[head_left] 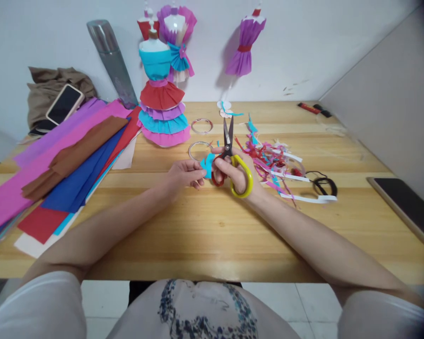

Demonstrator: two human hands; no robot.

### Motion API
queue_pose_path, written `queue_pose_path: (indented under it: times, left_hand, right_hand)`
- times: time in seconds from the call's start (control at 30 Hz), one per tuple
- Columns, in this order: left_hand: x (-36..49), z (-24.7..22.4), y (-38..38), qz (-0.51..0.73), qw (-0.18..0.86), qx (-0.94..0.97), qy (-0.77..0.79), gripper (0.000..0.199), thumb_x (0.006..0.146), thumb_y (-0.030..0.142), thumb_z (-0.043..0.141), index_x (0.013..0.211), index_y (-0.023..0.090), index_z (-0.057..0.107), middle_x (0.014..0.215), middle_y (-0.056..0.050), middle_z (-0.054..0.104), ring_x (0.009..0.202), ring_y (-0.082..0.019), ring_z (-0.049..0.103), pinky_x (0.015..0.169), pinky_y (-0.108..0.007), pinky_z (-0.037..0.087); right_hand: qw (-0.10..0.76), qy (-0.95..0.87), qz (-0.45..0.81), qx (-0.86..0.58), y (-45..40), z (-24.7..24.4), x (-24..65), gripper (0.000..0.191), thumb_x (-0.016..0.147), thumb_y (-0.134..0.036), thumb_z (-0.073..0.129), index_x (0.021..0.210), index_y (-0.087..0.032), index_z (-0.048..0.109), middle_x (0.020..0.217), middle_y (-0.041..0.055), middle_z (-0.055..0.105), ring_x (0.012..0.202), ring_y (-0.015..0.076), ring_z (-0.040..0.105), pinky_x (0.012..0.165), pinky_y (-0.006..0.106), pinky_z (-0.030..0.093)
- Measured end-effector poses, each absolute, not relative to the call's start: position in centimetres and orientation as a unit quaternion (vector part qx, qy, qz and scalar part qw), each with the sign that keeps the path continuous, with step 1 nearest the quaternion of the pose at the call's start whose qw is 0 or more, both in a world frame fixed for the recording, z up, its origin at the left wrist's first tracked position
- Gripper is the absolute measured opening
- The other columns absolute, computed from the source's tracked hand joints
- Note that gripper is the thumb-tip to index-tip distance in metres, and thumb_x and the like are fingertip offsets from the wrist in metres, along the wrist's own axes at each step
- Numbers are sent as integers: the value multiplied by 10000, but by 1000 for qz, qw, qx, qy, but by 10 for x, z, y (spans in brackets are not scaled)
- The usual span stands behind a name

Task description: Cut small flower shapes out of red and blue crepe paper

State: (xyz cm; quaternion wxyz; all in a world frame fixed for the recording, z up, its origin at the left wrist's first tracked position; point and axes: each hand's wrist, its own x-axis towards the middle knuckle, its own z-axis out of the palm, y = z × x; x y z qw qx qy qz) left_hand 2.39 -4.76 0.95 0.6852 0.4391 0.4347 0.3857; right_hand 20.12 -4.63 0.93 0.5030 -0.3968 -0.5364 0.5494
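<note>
Small blue paper piece (pixel 207 165) lies between my two hands over the middle of the table. Its left edge is pinched by the fingertips of my left hand (pixel 187 175). My right hand (pixel 233 172) is closed round the yellow-handled scissors (pixel 243 181), whose slightly parted blades point away from me, above the blue piece. The fingers of my right hand also touch the right side of the blue piece. Just behind my hands lie two thin rings (pixel 202 125), one beyond the other. White and blue paper cut-outs (pixel 225 109) rest near the wall.
Coloured paper strips (pixel 88 174) cover the left side. Behind them stand a bottle (pixel 113 63) and a phone (pixel 65 103) on cloth. A layered paper dress (pixel 162 99) stands at the back. Scraps (pixel 268 162), black tape (pixel 325 186) and a dark tablet (pixel 406 202) are on the right.
</note>
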Motion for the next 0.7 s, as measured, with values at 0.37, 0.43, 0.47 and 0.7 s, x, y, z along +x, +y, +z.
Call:
queue_pose_path:
  times: [0.37, 0.43, 0.47, 0.7]
  left_hand:
    - [24, 24, -44, 486, 692, 357, 398, 228, 759, 268, 856, 679, 183, 659, 625, 12, 610, 585, -93, 592, 527, -205, 449]
    - [26, 31, -40, 489, 684, 365, 399, 241, 794, 281, 828, 668, 189, 644, 629, 5, 597, 599, -110, 606, 533, -225, 457]
    - [28, 34, -38, 490, 680, 370, 401, 241, 804, 278, 815, 664, 188, 641, 631, 6, 592, 595, -110, 602, 539, -232, 462]
    - [38, 49, -26, 493, 638, 402, 435, 180, 752, 218, 798, 647, 157, 666, 610, 17, 595, 551, -82, 537, 522, -212, 435]
  right_hand:
    - [469, -476, 644, -371, -68, -6, 189, 674, 765, -816, 692, 1029, -198, 640, 689, 10, 672, 505, 163, 606, 485, 309, 514]
    - [476, -490, 636, -360, -73, -7, 186, 650, 797, -797, 680, 1055, -202, 644, 712, 10, 664, 528, 160, 614, 502, 306, 516]
    - [477, -501, 629, -354, -75, -8, 185, 644, 802, -799, 672, 1047, -204, 640, 712, 10, 659, 530, 160, 614, 502, 304, 514]
    - [471, -569, 560, -376, -77, -7, 188, 645, 839, -811, 615, 1088, -215, 619, 735, 11, 642, 563, 162, 611, 526, 298, 497]
